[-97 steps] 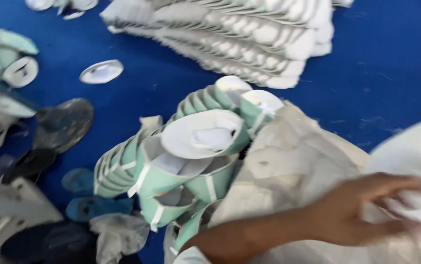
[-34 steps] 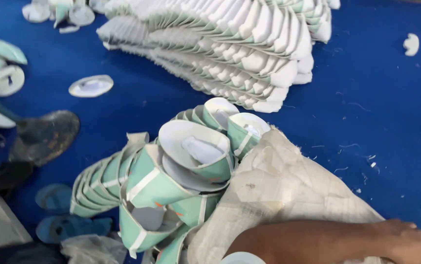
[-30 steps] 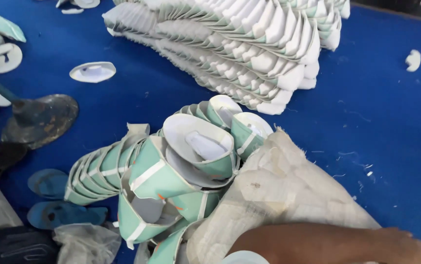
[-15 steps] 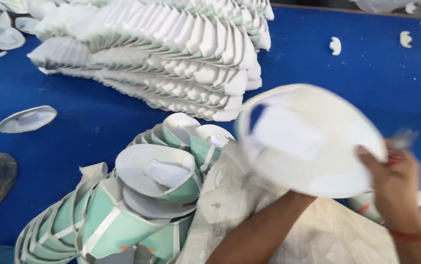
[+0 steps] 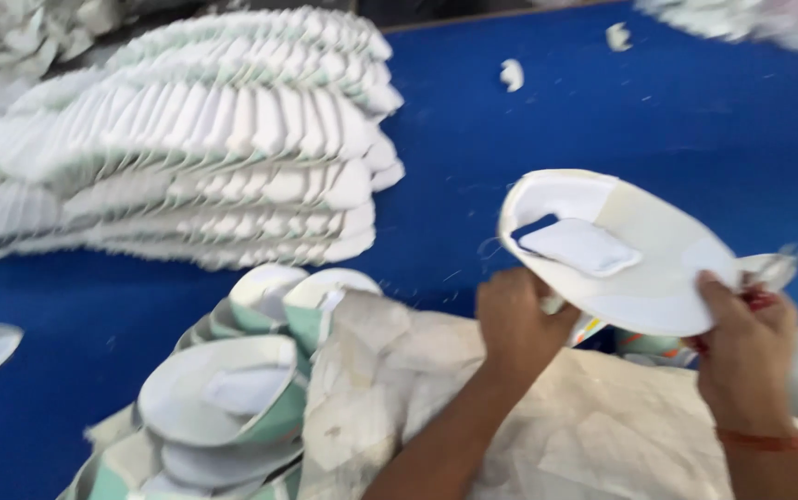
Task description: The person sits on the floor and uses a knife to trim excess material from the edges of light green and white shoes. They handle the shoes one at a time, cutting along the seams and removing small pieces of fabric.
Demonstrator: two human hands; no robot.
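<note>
White card, with a pale beige band across it: that is the oval piece (image 5: 630,255) I hold up over the blue surface (image 5: 603,120), on the right of the scene. My right hand (image 5: 741,347) has its grip closed on the near right edge, thumb on top. My left hand (image 5: 515,319) is closed at the piece's near left edge; whether its fingers truly pinch the card I cannot tell. A small white pad (image 5: 579,245) lies in the middle of the piece. Both forearms rest over a crumpled tan sack (image 5: 603,435) near me. To the left of the sack, green-and-white cups (image 5: 232,407) lie nested in curved rows. Far left, a tall stack of white pieces (image 5: 186,148) sits on the surface, well apart from my hands.
</note>
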